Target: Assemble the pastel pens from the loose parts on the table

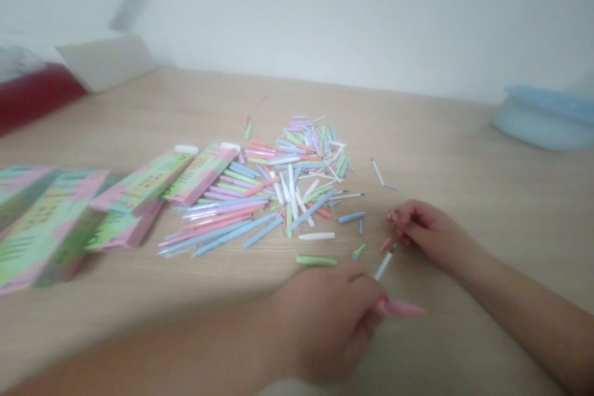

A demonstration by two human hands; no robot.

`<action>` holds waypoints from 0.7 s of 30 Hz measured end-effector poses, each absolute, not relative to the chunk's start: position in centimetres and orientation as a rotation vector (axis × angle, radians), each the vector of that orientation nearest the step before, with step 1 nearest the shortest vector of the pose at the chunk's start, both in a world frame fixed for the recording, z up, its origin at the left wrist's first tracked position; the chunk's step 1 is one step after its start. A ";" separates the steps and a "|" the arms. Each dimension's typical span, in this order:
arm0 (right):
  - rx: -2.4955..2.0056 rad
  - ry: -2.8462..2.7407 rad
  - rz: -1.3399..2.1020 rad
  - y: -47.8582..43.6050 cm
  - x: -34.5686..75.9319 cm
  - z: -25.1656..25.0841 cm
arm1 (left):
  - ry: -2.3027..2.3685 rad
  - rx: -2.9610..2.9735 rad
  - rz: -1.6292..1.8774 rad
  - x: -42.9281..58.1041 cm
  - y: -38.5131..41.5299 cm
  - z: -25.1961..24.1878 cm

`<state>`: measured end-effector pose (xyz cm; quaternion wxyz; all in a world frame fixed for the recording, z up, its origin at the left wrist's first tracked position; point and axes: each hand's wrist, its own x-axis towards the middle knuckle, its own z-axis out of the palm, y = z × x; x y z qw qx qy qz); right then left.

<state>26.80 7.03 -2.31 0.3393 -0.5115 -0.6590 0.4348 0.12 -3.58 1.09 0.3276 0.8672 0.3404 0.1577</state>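
Observation:
My left hand (331,318) is closed round a pink pen part (403,308), whose tapered end sticks out to the right. Beyond its fingers a white pen refill (384,265) with a dark tip lies at a slant. My right hand (417,226) has its fingers pinched together above the table; something small shows at the fingertips, too blurred to name. A short red piece (386,244) is just left of that hand. Past my left hand lie a green pen barrel (316,260) and a white barrel (317,236).
A heap of coloured pen parts (301,179) covers the middle of the table (431,136). Pink and green boxes (134,182) stand at the left. A red object (39,96) is at the far left, and a pale blue pouch (547,117) at the back right.

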 end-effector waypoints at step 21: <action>-1.078 -1.700 1.321 5.9 27.4 -3.1 | 0.930 2.241 0.444 0.2 -3.8 0.5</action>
